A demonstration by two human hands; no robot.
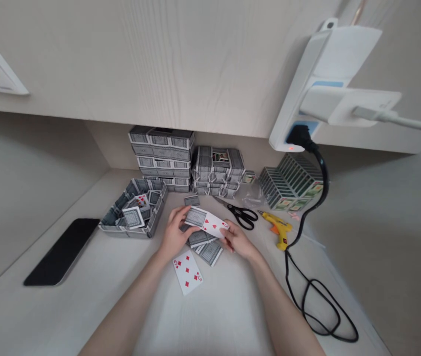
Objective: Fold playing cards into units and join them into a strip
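Observation:
Two playing cards are held up over the desk, overlapping end to end. My left hand [179,230] is closed on the left one, a grey-patterned card back [195,216]. My right hand [236,238] pinches the right end of a face-up hearts card [213,225]. Whether the two cards are joined is hidden. Beneath them lies a loose pile of grey-backed cards [210,252], partly covered by my hands. A five of diamonds [188,272] lies face up in front of the pile. Behind my left hand is another small grey-backed card piece [192,200].
To the left sit a card-covered box [121,230] of cards and a black phone [62,252]. Stacked card boxes [163,153] line the back. Scissors [245,216], a yellow glue gun [279,230] and green card decks [288,183] stand right, below a power strip [306,84] with a black cable [303,217].

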